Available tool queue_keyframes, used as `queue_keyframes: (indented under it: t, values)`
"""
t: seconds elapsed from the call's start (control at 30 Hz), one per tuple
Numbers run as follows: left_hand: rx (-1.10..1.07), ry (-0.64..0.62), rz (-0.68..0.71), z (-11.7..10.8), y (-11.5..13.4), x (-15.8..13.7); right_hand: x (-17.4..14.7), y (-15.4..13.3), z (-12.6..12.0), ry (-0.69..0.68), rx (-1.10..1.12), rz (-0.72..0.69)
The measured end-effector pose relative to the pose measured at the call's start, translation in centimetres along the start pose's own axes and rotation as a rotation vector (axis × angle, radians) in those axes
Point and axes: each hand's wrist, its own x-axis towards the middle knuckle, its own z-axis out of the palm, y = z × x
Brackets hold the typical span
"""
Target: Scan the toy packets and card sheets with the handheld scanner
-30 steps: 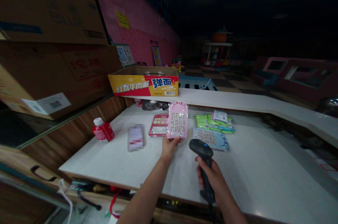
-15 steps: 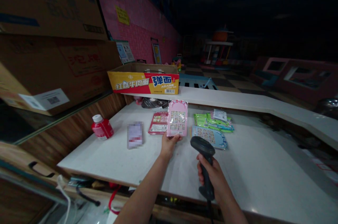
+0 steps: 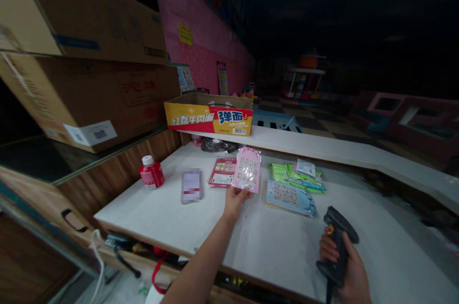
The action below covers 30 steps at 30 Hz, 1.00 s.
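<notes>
My left hand [image 3: 235,200] grips the bottom edge of a pink card pack in a clear sleeve [image 3: 247,169], its printed grid of small pictures facing me. Wrapped around the handle of a dark barcode scanner [image 3: 340,242] is my right hand [image 3: 349,270], over the right part of the counter. The scanner's head points away to the left. A red packet stack [image 3: 222,172] lies left of the pink pack, partly behind it. Right of it rest blue card packs [image 3: 290,197] with a similar grid, and behind those are several green packets [image 3: 296,175].
On the white counter [image 3: 154,215] stand a red bottle with a white cap [image 3: 152,174] and a phone-like slab with a blurred face [image 3: 191,186]. An open noodle carton [image 3: 208,120] sits on the raised ledge [image 3: 322,147]. Large cardboard boxes [image 3: 89,98] are stacked at left.
My right hand has carried the scanner to the right, away from the pink pack, and turned it. The left hand still holds the pack, now tilted slightly. The whole view has shifted.
</notes>
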Motion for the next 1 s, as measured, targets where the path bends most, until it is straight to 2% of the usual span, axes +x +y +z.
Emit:
queue_keyframes:
  t: [0.13, 0.27, 0.4, 0.47, 0.53, 0.67, 0.73, 0.8, 0.87, 1.0]
  values:
    - [-0.037, 0.096, 0.061, -0.8, 0.4, 0.3, 0.3, 0.2, -0.8, -0.025, 0.075, 0.040]
    - [-0.037, 0.223, 0.130, -1.7, 2.0, 1.8, 0.7, 0.3, -1.0, -0.041, 0.120, 0.086]
    - [0.070, 0.286, 0.007, -3.0, 3.5, 2.9, 0.6, 0.2, -1.0, -0.039, 0.185, 0.105]
    - [0.243, 0.299, -0.055, -3.8, 3.8, 2.5, 0.5, 0.2, -1.1, -0.042, 0.200, 0.101]
    - [0.510, 0.299, -0.003, -4.5, 3.9, 1.7, 0.5, 0.1, -1.2, -0.044, 0.200, 0.103]
    - [1.154, 0.198, 0.410, -4.6, 4.6, 0.0, 0.4, 0.0, -1.1, -0.041, 0.152, 0.109]
    - [1.410, 0.139, 0.559, -4.1, 4.9, -0.4, 0.2, 0.0, -0.7, -0.027, 0.137, 0.098]
    - [1.600, 0.104, 0.583, -3.6, 4.9, -0.6, 0.0, 0.1, -0.3, -0.010, 0.146, 0.086]
    - [1.717, 0.086, 0.549, -3.3, 4.7, -0.6, -0.2, 0.2, -0.1, -0.008, 0.160, 0.077]
    - [1.789, 0.078, 0.526, -3.5, 3.8, -0.4, -0.1, 0.2, -0.1, 0.004, 0.189, 0.084]
